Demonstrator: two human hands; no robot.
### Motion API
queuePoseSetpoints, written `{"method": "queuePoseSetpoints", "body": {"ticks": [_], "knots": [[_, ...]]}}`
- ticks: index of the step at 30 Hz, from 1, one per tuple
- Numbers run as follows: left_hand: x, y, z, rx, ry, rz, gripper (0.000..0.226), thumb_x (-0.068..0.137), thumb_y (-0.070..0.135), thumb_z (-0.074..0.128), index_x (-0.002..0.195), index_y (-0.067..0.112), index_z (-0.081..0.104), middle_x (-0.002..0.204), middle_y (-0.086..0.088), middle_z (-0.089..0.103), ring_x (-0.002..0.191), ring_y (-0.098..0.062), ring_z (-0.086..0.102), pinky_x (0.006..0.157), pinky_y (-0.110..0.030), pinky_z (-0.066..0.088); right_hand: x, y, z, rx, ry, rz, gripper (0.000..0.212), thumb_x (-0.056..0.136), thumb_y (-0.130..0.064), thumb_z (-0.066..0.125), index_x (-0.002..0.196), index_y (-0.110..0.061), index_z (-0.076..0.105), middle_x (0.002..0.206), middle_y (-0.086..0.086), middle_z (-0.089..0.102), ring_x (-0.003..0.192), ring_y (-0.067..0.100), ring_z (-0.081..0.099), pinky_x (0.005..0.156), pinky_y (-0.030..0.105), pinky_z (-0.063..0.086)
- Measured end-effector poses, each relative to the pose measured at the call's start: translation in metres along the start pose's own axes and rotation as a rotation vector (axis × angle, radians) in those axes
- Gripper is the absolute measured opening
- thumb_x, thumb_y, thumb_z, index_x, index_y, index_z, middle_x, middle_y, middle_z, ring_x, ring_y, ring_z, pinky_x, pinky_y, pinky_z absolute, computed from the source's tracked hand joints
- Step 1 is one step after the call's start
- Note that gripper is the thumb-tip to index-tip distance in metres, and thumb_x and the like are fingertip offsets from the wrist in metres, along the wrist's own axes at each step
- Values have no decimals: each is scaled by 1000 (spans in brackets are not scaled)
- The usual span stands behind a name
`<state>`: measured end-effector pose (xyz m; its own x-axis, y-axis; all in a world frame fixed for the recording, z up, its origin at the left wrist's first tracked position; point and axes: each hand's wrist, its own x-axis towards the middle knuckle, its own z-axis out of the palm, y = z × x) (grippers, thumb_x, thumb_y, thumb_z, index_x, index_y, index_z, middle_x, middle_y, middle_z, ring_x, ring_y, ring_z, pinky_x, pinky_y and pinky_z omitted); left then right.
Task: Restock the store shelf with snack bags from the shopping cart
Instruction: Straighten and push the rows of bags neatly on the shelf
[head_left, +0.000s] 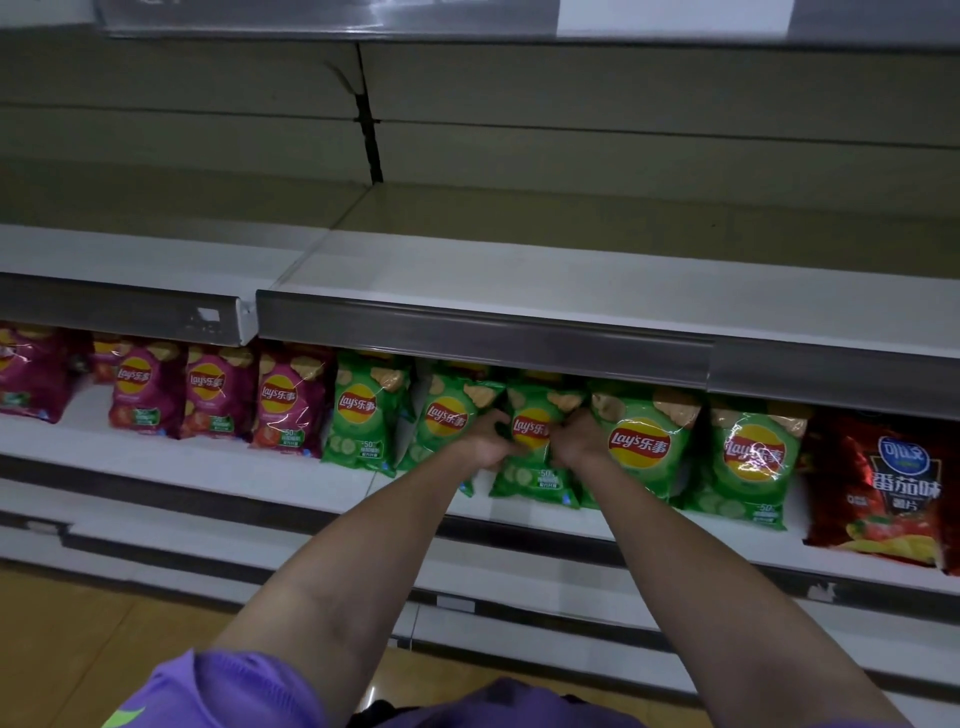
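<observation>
Reaching forward from the bottom of the view, both bare arms stretch to the lower shelf (208, 462), where the left hand (485, 440) and the right hand (576, 439) meet on one green chip bag (535, 457). The left hand's fingers curl round the bag's left edge and the right hand's fingers curl round its right edge, so the bag is gripped from both sides at about the height of its yellow and red logo. The bag stands upright on the shelf, its bottom edge near the front lip.

Just beside it on the left stand two more green bags (363, 410), and on the right a larger green bag (641, 441) and another green one (750, 457). Farther left is a row of purple chip bags (215, 389), all upright and facing out. At the far right a red bag (878, 483) with a blue badge leans on the same shelf.

Above, a grey price rail (483, 338) runs along the front of the upper shelf (519, 275). Purple sleeves (234, 691) show at the bottom edge, over a wooden-coloured floor (78, 623).
</observation>
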<state>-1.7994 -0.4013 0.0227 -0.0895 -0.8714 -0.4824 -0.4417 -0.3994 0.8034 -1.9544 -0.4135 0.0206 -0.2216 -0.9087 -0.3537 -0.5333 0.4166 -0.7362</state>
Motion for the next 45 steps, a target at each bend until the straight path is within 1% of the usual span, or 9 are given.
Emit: {"method": "queuePoseSetpoints", "body": {"ticks": [5, 10, 14, 20, 25, 29, 37, 41, 45], "knots": [[10, 0, 9, 23, 51, 32, 60, 87, 6, 73, 141, 10, 49, 130, -12, 64, 111, -28, 65, 99, -43, 54, 4, 13, 0, -46, -54, -59, 57, 82, -32, 79, 127, -14, 50, 114, 7, 70, 88, 22, 69, 76, 37, 59], [3, 7, 12, 137, -54, -23, 54, 90, 21, 71, 137, 23, 45, 125, -7, 62, 108, -28, 64, 88, -41, 59, -9, 7, 0, -103, -62, -66, 55, 91, -28, 70, 137, -13, 44, 120, 11, 66, 73, 15, 56, 52, 22, 37], [6, 5, 12, 76, 3, 5, 55, 89, 9, 67, 138, 21, 45, 117, -10, 66, 101, -30, 68, 84, -48, 61, -13, 6, 0, -68, 30, -133, 42, 92, -12, 65, 130, -9, 47, 114, 15, 68, 80, 25, 58, 66, 25, 39], [2, -5, 5, 86, -112, 74, 73, 93, -2, 57, 156, 20, 27, 151, -11, 45, 136, -28, 46, 106, -38, 46, -11, 18, 6, -54, -70, -162, 56, 88, -8, 67, 136, -14, 39, 118, 12, 65, 93, 27, 62, 69, 26, 42], [3, -3, -2, 324, 288, 174, 15, 98, 20, 56, 107, 13, 67, 111, -12, 70, 102, -27, 65, 79, -28, 49, -11, 5, 11, -271, 69, -228, 47, 91, -23, 69, 130, -8, 48, 128, 17, 53, 108, 37, 60, 83, 34, 48], [1, -8, -31, 834, 329, 127, 20, 96, 27, 50, 102, 15, 65, 103, -9, 68, 95, -29, 65, 70, -32, 46, -16, -12, 21, -354, -91, -249, 22, 93, -27, 60, 108, -11, 60, 104, 12, 67, 96, 31, 66, 80, 37, 55], [13, -43, -42, 921, -6, 55, 82, 88, 22, 71, 156, 13, 27, 164, -2, 13, 149, -26, 18, 118, -42, 31, -4, 0, 40, -265, -361, -154, 47, 87, -13, 70, 130, -12, 52, 128, 9, 53, 117, 24, 54, 93, 30, 48], [13, -44, -49, 828, 122, 100, 69, 86, 9, 67, 149, 21, 41, 157, -5, 29, 134, -29, 45, 103, -41, 47, -2, 2, 39, -287, -160, -177, 27, 95, -16, 61, 119, -9, 52, 117, 14, 59, 99, 29, 62, 76, 31, 50], [11, -36, -58, 635, 378, 41, 81, 90, 6, 66, 156, 21, 21, 162, -14, 8, 124, -39, 55, 95, -42, 53, -2, -2, 37, -360, 71, -94, 81, 97, -27, 63, 153, 2, 12, 155, 27, 23, 117, 42, 60, 90, 40, 52]]}}
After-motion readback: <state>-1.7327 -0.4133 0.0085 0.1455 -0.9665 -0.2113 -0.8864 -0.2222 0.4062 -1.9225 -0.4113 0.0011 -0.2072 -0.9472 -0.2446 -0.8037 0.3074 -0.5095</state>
